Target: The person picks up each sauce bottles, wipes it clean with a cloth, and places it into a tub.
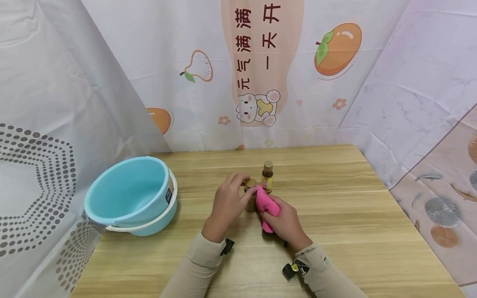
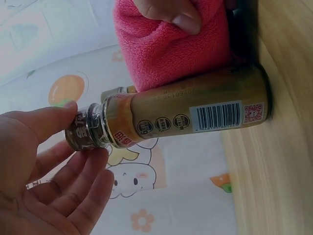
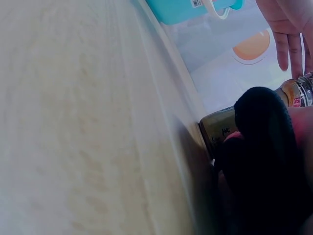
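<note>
One cylindrical bottle (image 2: 168,113) on woodgrain surface (image 1: 354,236)!
Left hand (image 1: 227,199) pinches its round cap (image 2: 78,131), right hand (image 1: 285,220) grips fluffy pink cloth (image 2: 164,56) against it.

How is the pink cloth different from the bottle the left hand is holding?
The pink cloth is fuzzy and bunched up; the bottle looks smooth and stands upright. The cloth is plain pink, while the bottle is golden brown with a barcode. The right hand grips the cloth, but the left hand holds the bottle by its cap. Both have a hand on them.
</note>
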